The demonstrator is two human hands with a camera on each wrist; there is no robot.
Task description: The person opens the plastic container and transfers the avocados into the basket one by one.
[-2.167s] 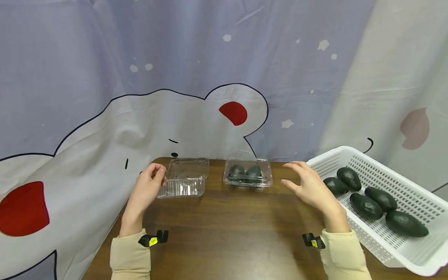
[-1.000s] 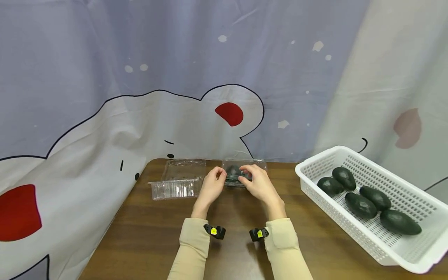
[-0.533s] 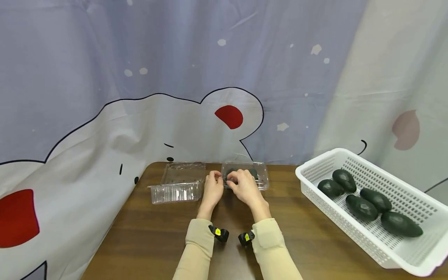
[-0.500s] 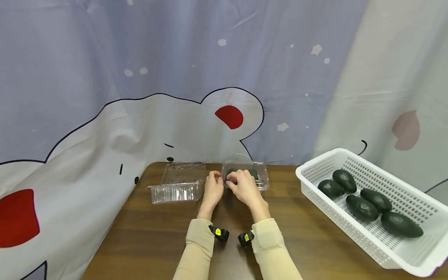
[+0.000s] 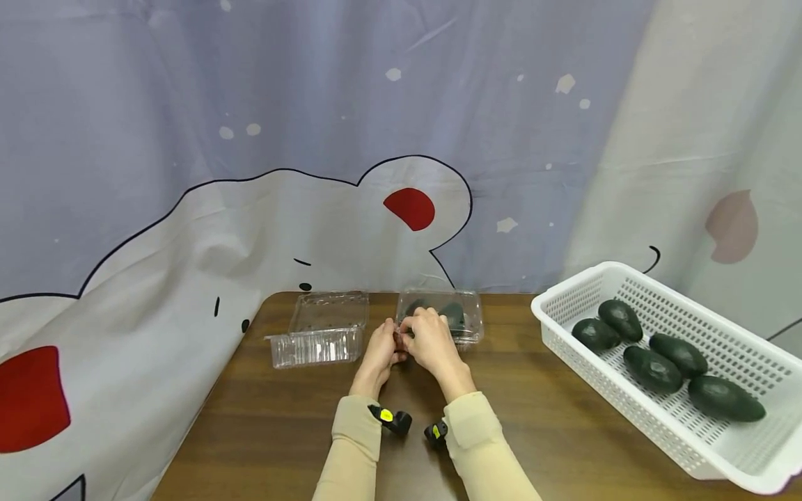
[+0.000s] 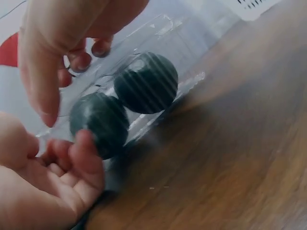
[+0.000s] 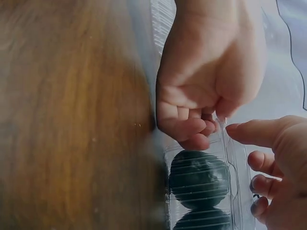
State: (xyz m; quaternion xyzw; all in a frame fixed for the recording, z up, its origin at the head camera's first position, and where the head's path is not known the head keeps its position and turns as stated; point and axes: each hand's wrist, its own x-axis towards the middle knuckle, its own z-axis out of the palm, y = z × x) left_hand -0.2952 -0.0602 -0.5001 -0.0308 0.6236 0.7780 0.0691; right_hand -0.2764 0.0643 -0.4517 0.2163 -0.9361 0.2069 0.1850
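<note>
Two dark green avocados [image 5: 452,317] lie inside a clear plastic clamshell [image 5: 474,323] with its lid down, at the back middle of the table. My left hand [image 5: 377,351] is at the clamshell's left front corner, thumb and fingers curled at the rim. From the other side my right hand [image 5: 431,342] bends over the same corner, its fingertip at the rim beside the left hand's. In the right wrist view the two hands' tips [image 7: 231,127] meet at the corner, with the avocados [image 7: 199,179] showing through the ribbed plastic.
A second clear clamshell [image 5: 317,348] stands left of the hands with its lid raised. At the right is a white perforated basket [image 5: 633,410] holding several avocados [image 5: 727,399]. A patterned curtain [image 5: 301,229] hangs behind the wooden table [image 5: 269,431].
My left hand has come from the lidded-up clamshell and my right from beside the basket to the filled clamshell. Both have then drawn together at its left front corner.
</note>
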